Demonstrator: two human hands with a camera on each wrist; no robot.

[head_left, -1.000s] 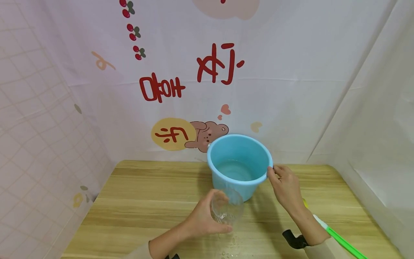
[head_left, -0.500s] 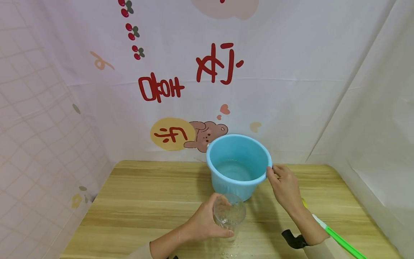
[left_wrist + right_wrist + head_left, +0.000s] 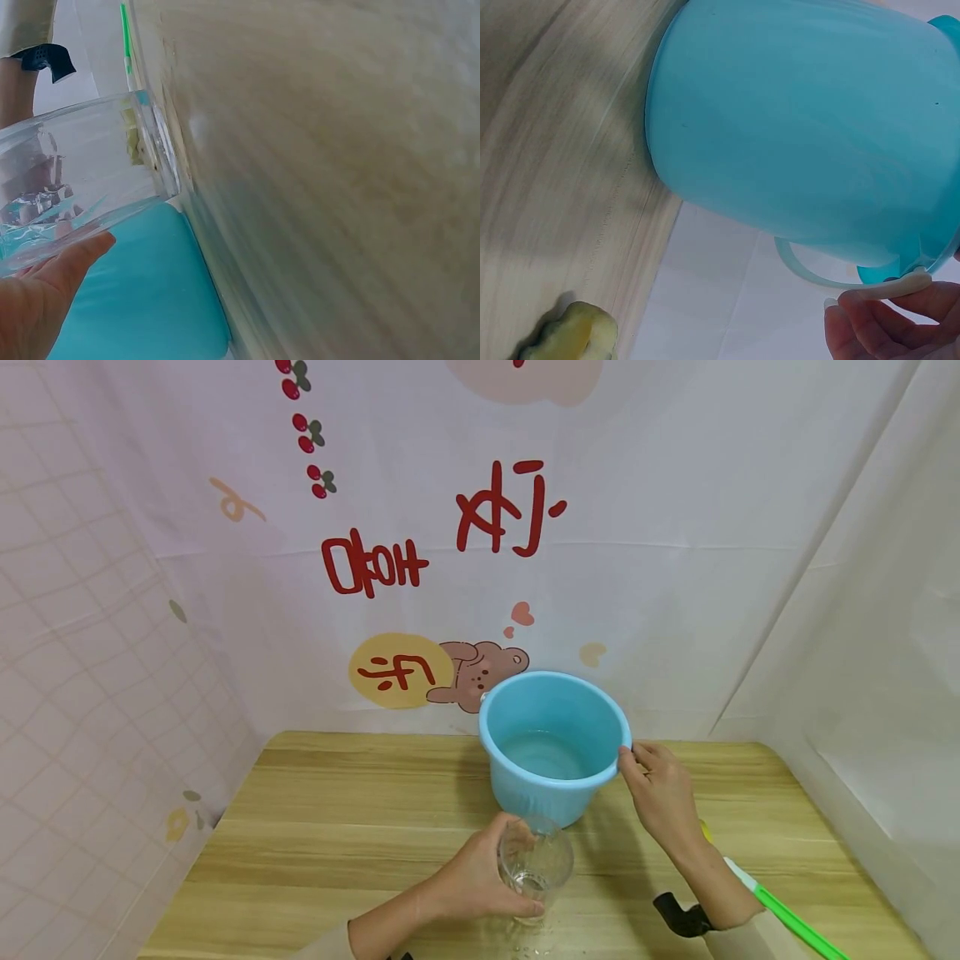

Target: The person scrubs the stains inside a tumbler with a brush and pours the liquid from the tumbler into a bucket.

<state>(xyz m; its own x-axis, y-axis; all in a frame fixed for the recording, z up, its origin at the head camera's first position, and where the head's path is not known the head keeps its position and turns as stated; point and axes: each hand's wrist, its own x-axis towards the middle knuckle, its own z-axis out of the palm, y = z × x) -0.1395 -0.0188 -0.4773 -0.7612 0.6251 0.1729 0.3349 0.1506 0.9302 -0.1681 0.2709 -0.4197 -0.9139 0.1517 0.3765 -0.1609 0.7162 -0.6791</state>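
My left hand [image 3: 480, 877] grips a clear cup [image 3: 536, 864] by its side, thumb and fingers spread round it, in front of a light blue bucket [image 3: 540, 797]. A little water shows low in the cup. In the left wrist view the cup's base [image 3: 169, 150] is close to the tabletop. The bucket stands on the table with shallow water in the bottom. My right hand [image 3: 663, 793] holds the bucket's right rim. In the right wrist view its fingers [image 3: 862, 326] curl at the pale part of the bucket's handle [image 3: 900, 286].
A brush-like tool with a long green handle [image 3: 798, 927] lies at the right, its yellow head [image 3: 574, 334] on the table. Water drops [image 3: 536, 953] wet the wooden table [image 3: 337, 827] near the front. A printed cloth [image 3: 652, 610] hangs close behind the bucket.
My left hand has brought the cup slightly right and down towards the tabletop, and the cup sits more upright. The right hand and bucket have stayed in place.
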